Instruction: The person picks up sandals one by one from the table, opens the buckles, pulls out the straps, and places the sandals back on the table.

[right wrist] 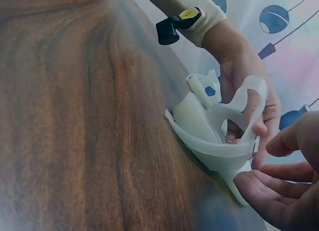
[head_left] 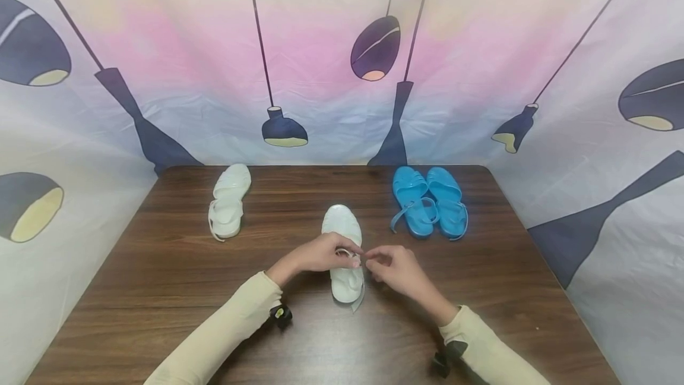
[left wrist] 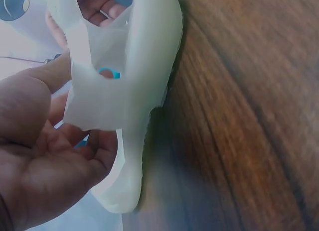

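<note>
A white sandal (head_left: pixel 341 223) lies on the table in front of me, toe pointing away, with the loose end of its strap hanging by the heel on the right. My left hand (head_left: pixel 323 252) reaches over the sandal from the left and pinches its ankle strap (right wrist: pixel 255 91) near a small metal buckle (right wrist: pixel 255 144). Just right of the strap is my right hand (head_left: pixel 398 269), its fingers loosely bent and apart, with nothing seen between them. In the left wrist view the sandal's side (left wrist: pixel 149 52) covers part of the fingers.
Another white sandal (head_left: pixel 230 201) lies at the back left of the brown wooden table (head_left: pixel 160 290). A pair of blue sandals (head_left: pixel 419 212) sits side by side at the back right. A cloth printed with lamps (head_left: pixel 326 46) hangs behind and beside the table.
</note>
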{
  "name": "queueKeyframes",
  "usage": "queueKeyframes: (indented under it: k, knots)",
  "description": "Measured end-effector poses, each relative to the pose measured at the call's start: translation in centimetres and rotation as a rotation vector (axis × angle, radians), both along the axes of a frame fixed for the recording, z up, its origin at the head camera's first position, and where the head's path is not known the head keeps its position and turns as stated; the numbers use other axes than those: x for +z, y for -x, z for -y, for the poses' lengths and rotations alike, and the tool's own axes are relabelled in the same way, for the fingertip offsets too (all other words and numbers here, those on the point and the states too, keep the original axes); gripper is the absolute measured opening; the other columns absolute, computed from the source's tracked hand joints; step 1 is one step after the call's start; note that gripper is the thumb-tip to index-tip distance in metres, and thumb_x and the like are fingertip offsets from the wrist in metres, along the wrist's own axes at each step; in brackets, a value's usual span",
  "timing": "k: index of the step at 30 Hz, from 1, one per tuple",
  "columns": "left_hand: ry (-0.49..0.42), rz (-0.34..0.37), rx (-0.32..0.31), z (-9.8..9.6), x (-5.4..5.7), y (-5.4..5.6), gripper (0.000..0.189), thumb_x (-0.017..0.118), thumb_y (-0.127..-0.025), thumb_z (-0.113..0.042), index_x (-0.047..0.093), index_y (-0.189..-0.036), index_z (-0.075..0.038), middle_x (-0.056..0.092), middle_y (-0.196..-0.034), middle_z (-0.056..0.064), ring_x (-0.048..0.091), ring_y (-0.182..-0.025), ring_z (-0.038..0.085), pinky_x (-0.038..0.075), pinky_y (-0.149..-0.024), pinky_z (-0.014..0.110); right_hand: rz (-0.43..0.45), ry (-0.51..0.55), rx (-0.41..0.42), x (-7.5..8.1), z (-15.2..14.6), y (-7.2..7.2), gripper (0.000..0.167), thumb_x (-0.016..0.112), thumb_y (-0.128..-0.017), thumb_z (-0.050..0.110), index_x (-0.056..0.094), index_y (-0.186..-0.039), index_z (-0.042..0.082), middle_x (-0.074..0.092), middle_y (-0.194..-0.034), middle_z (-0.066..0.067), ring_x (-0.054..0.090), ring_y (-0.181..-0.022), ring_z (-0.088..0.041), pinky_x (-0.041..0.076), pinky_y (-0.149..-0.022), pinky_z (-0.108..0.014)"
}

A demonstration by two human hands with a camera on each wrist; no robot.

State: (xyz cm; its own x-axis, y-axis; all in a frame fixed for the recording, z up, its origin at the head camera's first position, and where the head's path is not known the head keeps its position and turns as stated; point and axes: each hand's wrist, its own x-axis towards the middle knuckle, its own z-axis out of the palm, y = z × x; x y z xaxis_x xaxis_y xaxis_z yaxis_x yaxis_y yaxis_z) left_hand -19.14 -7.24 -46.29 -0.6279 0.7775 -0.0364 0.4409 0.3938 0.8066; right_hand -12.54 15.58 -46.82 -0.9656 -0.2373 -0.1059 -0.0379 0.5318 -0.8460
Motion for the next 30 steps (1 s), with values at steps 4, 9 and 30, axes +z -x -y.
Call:
queueKeyframes:
  k: [4, 9, 30]
  knots:
    - [0.009, 0.028, -0.024, 0.2, 0.1, 0.0, 0.030, 0.076, -0.094, -0.020, 0.074, -0.121, -0.006, 0.075, -0.112, 0.001, 0.066, -0.092, 0.005, 0.054, -0.084, 0.024, 0.010, -0.011, 0.004, 0.1, 0.1, 0.0, 0.022, 0.070, -0.097, 0.021, 0.074, -0.114, 0.009, 0.074, -0.084, -0.003, 0.070, -0.069, -0.017, 0.057, -0.056, -0.033]
    - [0.014, 0.047, -0.013, 0.2, 0.1, -0.1, 0.026, 0.078, -0.091, -0.017, 0.076, -0.116, -0.009, 0.075, -0.101, -0.005, 0.062, -0.084, 0.003, 0.053, -0.077, 0.023, 0.032, -0.011, 0.013, 0.1, 0.3, -0.2, 0.024, 0.070, -0.097, 0.021, 0.074, -0.116, 0.008, 0.074, -0.084, -0.005, 0.069, -0.069, -0.019, 0.058, -0.056, -0.034]
    - [-0.033, -0.018, 0.121, 0.1, -1.4, -1.1, 0.021, 0.085, -0.084, -0.015, 0.079, -0.105, -0.014, 0.076, -0.100, -0.006, 0.061, -0.081, 0.005, 0.054, -0.076, 0.024, -0.022, -0.111, 0.054, -0.5, 0.5, -0.2, 0.018, 0.076, -0.093, 0.029, 0.076, -0.097, 0.012, 0.071, -0.083, 0.003, 0.062, -0.070, -0.014, 0.055, -0.061, -0.030]
